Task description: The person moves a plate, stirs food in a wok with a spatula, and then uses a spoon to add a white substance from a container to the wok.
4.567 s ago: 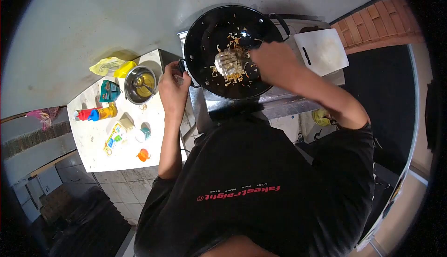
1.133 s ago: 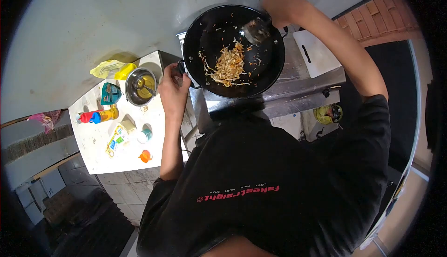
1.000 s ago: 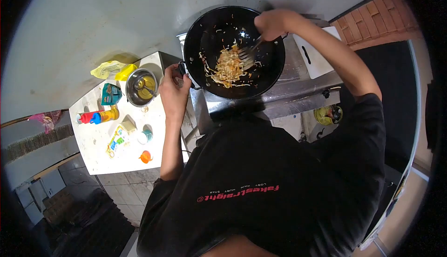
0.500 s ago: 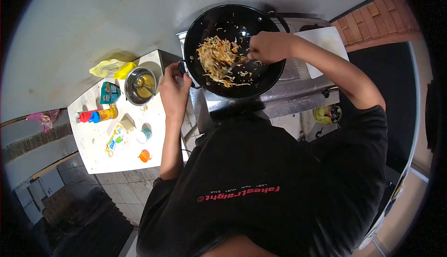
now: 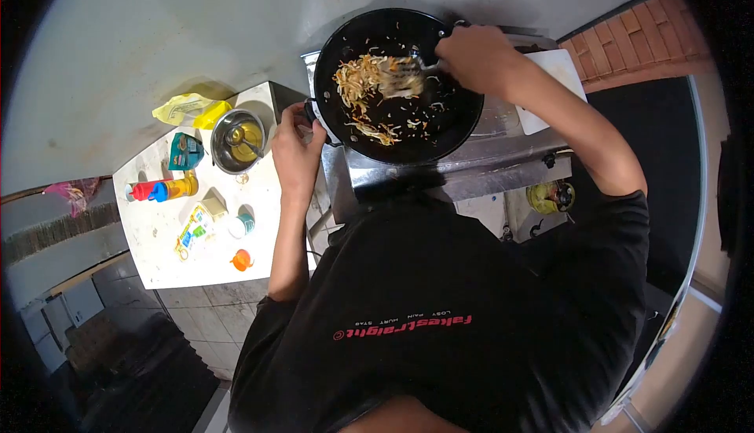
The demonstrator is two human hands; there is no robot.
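A black wok [image 5: 452,123] sits on a steel stove [image 5: 471,170] and holds shredded noodles and vegetables [image 5: 363,80]. My right hand [image 5: 475,56] grips a metal spatula [image 5: 400,74], whose blade is lifted over the food on the far side of the wok. My left hand [image 5: 292,146] is closed on the wok's near-left handle [image 5: 312,113]. Loose strands lie scattered over the wok's bottom.
Left of the stove stands a white table [image 5: 169,256] with a steel bowl of yellow liquid [image 5: 238,141], a yellow bag [image 5: 188,109], a teal packet [image 5: 185,153], a bottle lying down [image 5: 161,190] and small jars. A white cutting board [image 5: 554,87] lies right of the wok.
My right hand has swept the spatula from the wok's left side up toward the far side, lifting food with it. My left hand stays on the handle.
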